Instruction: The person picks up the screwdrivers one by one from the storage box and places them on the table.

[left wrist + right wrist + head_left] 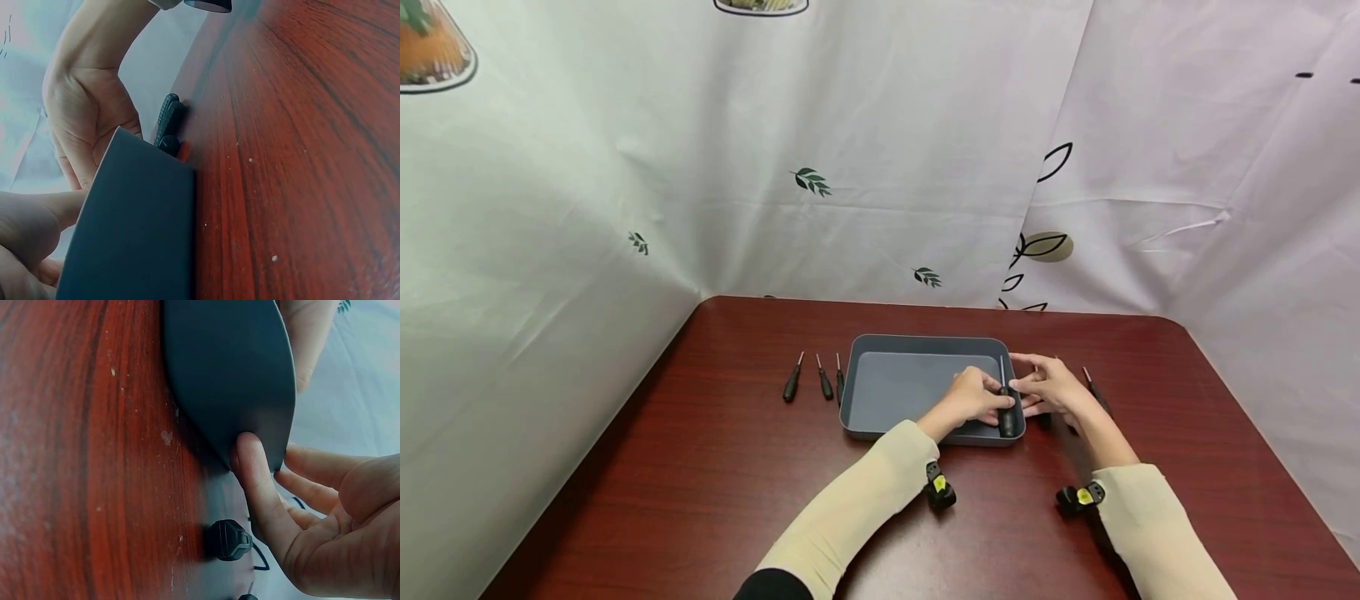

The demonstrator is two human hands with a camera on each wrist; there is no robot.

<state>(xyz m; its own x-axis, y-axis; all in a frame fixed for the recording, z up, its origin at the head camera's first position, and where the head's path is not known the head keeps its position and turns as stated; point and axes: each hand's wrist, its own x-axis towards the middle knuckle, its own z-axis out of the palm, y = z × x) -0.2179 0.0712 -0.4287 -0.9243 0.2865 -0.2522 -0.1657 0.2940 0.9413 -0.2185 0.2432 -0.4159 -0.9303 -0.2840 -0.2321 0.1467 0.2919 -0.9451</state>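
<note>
A grey rectangular tray (898, 383) lies on the table. Along the inside of its right wall is a black-handled screwdriver (1007, 422), its shaft pointing to the far side. My left hand (972, 395) reaches into the tray and pinches the upper part of that handle. At the tray's right edge, my right hand (1051, 388) holds the wall, its thumb over the rim. The right wrist view shows one finger (253, 464) pressed on the outer wall. Much of the left hand is hidden behind the tray wall in the left wrist view.
Left of the tray lie several small screwdrivers, among them one with a black handle (791, 385) and a shorter one (826, 386). Another screwdriver (1097, 392) is partly covered by the right forearm. A patterned white cloth (865, 225) hangs behind the brown table (685, 467).
</note>
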